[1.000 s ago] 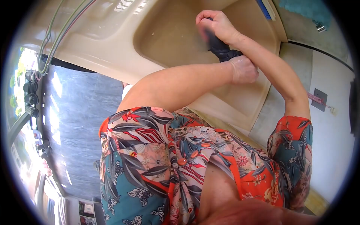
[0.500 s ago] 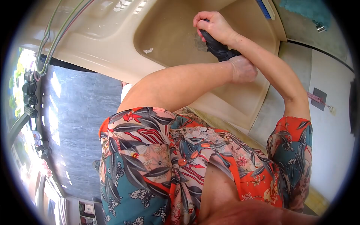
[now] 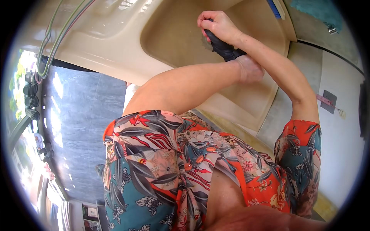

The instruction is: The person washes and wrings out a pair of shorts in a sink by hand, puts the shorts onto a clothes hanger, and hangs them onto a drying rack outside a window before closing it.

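Observation:
My right hand (image 3: 220,27) has its fingers curled closed around the finger end of a crumpled black glove (image 3: 222,48). The glove's wide end meets my left hand (image 3: 252,70) near the wrist, where the skin looks wrinkled and pale. The left fingers are hidden, seemingly within the glove. Both hands are over a beige basin (image 3: 169,29) that seems to have some shallow water in it. My left forearm (image 3: 185,82) reaches across the basin's near rim, its elbow bent.
Green, grey and pink cords (image 3: 49,50) hang at the upper left. A grey marbled panel (image 3: 77,127) is on the left. A blue strip (image 3: 274,8) lies along the basin's far corner, beside a teal cloth (image 3: 318,11). A pink strap (image 3: 325,99) hangs on the right wall.
The view has shifted slightly, so the basin appears a little farther right. My right hand keeps its grip on the glove, almost unmoved. The white patch in the basin no longer shows.

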A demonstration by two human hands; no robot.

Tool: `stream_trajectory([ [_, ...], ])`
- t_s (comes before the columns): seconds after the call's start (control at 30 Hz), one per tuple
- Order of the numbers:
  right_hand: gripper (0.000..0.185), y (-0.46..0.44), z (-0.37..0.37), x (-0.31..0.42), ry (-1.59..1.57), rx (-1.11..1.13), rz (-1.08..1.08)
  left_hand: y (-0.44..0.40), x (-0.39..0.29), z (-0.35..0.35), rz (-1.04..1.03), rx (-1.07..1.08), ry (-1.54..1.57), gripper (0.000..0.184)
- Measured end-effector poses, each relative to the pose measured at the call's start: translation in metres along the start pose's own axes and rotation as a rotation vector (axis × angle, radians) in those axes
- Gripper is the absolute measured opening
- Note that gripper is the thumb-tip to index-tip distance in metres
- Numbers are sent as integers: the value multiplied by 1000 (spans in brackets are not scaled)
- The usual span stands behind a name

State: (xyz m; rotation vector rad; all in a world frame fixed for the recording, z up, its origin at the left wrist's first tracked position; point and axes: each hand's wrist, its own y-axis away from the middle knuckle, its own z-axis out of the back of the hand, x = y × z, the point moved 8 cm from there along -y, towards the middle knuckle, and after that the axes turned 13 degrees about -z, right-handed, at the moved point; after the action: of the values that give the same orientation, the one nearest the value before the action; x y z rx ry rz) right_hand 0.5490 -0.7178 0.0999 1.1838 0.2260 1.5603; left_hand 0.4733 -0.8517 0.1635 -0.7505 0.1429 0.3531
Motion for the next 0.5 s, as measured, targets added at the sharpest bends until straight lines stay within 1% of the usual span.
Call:
stream_trajectory([
  [0.1,13,-1,4,-5,-42,-27,-10,-1,1,0,19,-31,57,25],
  [0.2,12,-6,11,-15,-124,-42,-38,0,-7,0,-74,-68,-87,27],
  [0.23,12,-8,15,-20,-153,-46,-47,-1,-6,-4,-67,-48,-28,28],
  [0.3,11,-8,31,-30,-304,-85,-131,-4,-5,-9,-56,-6,85,29],
  [0.33,11,-6,38,-36,-381,-107,-173,-3,-6,-10,-60,20,73,28],
  [0.37,11,-3,44,-37,-479,-97,-157,-1,-9,-3,-66,46,63,27],
  [0.47,13,16,81,-47,-539,-247,-166,3,-19,21,-112,115,11,24],
  [0.5,18,27,94,-53,-530,-197,-173,6,-24,27,-132,137,-8,23],
])
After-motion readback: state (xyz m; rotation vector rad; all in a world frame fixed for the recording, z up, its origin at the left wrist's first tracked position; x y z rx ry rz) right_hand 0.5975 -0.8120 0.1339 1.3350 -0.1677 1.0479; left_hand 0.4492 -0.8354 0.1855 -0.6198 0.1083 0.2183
